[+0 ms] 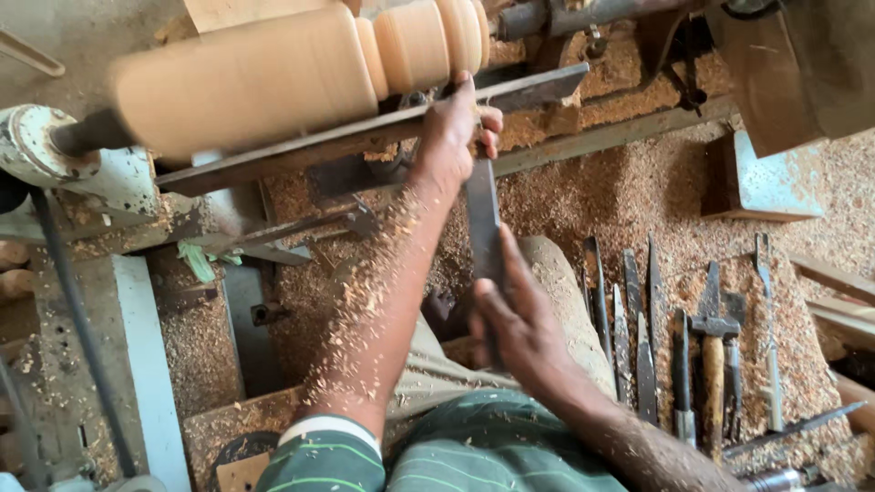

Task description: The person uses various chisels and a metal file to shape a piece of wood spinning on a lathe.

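A pale wooden spindle [273, 68] spins on a lathe, blurred, with rounded beads cut near its right end. A dark metal tool rest [301, 150] runs below it. My left hand [453, 132] presses a long flat steel chisel [483, 219] down on the rest, close to the beaded part. My right hand [515, 323] grips the chisel's lower end near my body. Wood chips cover my left forearm.
Several chisels and files [638, 328] and a hammer [713, 355] lie in sawdust at the right. The lathe headstock [55, 159] is at the left, a grey metal block [766, 182] at the upper right. Sawdust lies everywhere.
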